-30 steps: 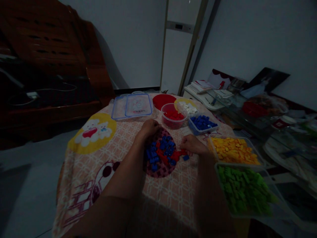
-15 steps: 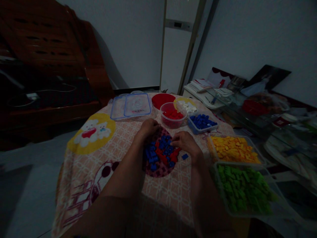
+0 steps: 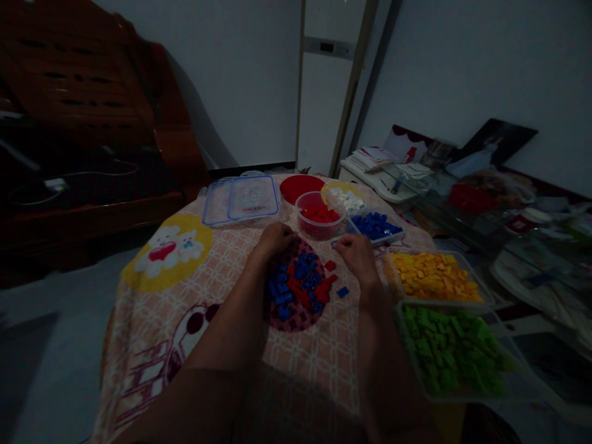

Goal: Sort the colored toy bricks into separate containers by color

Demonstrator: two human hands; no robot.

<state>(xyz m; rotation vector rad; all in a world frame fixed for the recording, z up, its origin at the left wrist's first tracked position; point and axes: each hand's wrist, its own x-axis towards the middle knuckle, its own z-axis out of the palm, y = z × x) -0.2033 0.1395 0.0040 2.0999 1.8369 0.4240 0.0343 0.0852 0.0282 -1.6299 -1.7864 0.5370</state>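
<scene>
A mixed heap of blue and red bricks [image 3: 298,283] lies on the patterned tablecloth [image 3: 194,296] in the middle of the table. My left hand [image 3: 274,239] rests curled at the heap's far left edge, touching the bricks. Lifted just right of the heap is my right hand [image 3: 354,254], fingers pinched together toward the tub of blue bricks [image 3: 375,227]; what it holds is too small to make out. A round tub of red bricks [image 3: 319,216] stands just beyond the heap. One loose blue brick [image 3: 343,291] lies near my right wrist.
Tubs of yellow bricks [image 3: 432,276] and green bricks [image 3: 451,351] stand at the right edge. White bricks [image 3: 348,198], a red lid [image 3: 300,184] and clear lids [image 3: 240,198] lie at the far side. A cluttered low table [image 3: 485,203] is to the right.
My right hand went from the heap's right edge onto the heap, then lifted away up and right toward the blue tub. My left hand stayed put.
</scene>
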